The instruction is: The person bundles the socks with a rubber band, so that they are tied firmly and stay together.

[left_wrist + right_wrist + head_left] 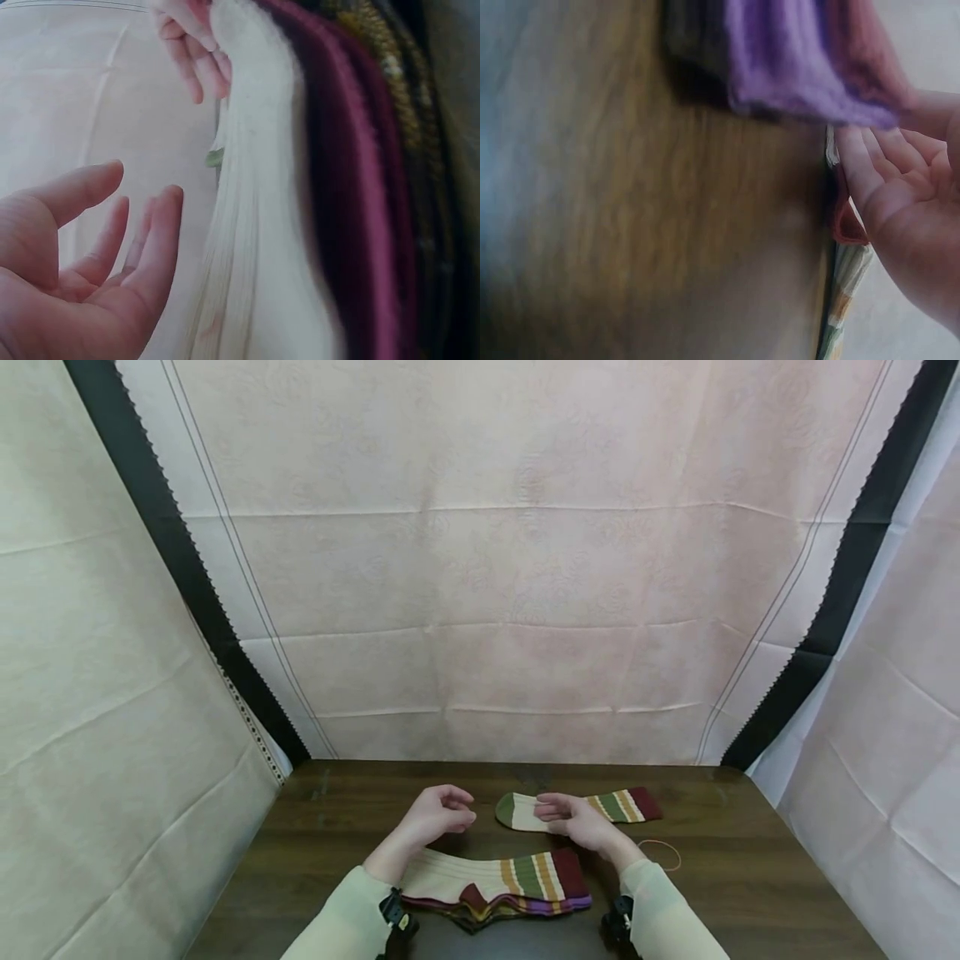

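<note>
A stack of socks (495, 878) lies flat near me, the top one cream with ochre, green and white stripes and a maroon cuff. Purple, yellow and dark layers show beneath it. My left hand (437, 814) hovers just beyond the stack's left part, fingers loosely bent and holding nothing. Farther back lies a single cream sock (522, 814) with a green toe and a striped, maroon-ended cuff. Over its middle is my right hand (585, 823), hiding part of it, with fingers extended. The right wrist view shows that palm (915, 202) bare, near the purple cuff (780, 67).
A thin tan elastic band (678, 857) lies on the dark wooden table (352, 810) to the right of my right wrist. Pale fabric walls (480, 568) rise behind the table and on both sides, with black strips (210, 602) along the corners.
</note>
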Demonstrator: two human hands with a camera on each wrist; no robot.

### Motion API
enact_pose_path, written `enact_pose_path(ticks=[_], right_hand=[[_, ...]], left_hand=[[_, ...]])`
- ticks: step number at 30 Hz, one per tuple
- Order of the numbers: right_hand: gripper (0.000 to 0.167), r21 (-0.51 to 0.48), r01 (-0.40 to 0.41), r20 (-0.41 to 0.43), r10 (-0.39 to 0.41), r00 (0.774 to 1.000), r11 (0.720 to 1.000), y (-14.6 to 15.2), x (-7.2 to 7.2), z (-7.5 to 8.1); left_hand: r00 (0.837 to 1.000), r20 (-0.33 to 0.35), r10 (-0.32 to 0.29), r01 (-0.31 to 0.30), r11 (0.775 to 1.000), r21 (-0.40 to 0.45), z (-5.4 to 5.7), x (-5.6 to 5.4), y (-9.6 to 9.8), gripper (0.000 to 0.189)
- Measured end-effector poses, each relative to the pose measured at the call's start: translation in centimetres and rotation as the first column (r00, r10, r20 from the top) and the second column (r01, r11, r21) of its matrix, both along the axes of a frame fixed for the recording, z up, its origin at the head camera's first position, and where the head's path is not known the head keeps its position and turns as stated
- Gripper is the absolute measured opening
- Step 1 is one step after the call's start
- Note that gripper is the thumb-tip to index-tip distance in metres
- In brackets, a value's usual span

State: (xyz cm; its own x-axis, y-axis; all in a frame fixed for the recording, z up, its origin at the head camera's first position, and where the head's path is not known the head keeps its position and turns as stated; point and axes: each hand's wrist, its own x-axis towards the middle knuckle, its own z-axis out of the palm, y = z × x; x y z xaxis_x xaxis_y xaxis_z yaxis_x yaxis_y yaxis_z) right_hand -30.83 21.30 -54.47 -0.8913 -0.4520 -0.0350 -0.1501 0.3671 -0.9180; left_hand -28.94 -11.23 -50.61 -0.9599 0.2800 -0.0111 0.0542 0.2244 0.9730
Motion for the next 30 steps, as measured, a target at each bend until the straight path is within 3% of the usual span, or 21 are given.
enact_pose_path(ticks=[11,19,30], right_hand=[[0.048,-0.044,-0.043,0.045,0.045,0.998,0.998,-1.1,0.0,-0.2],[0.046,-0.042,-0.048,0.050,0.050,0.997,0.998,-1.7,0.0,-0.2],[0.045,-0.036,-0.047,0.047,0.048,0.998,0.998,-1.8,0.1,-0.1]], left_hand=[[0.997,0.030,0.066,-0.063,0.993,-0.096,-1.8,-1.8,2.8,0.038],[0.991,0.059,0.117,-0.108,0.984,-0.143,-2.6,-1.9,3.8,0.036],[0.990,0.059,0.124,-0.116,0.985,-0.126,-3.0,-2.0,4.4,0.036]])
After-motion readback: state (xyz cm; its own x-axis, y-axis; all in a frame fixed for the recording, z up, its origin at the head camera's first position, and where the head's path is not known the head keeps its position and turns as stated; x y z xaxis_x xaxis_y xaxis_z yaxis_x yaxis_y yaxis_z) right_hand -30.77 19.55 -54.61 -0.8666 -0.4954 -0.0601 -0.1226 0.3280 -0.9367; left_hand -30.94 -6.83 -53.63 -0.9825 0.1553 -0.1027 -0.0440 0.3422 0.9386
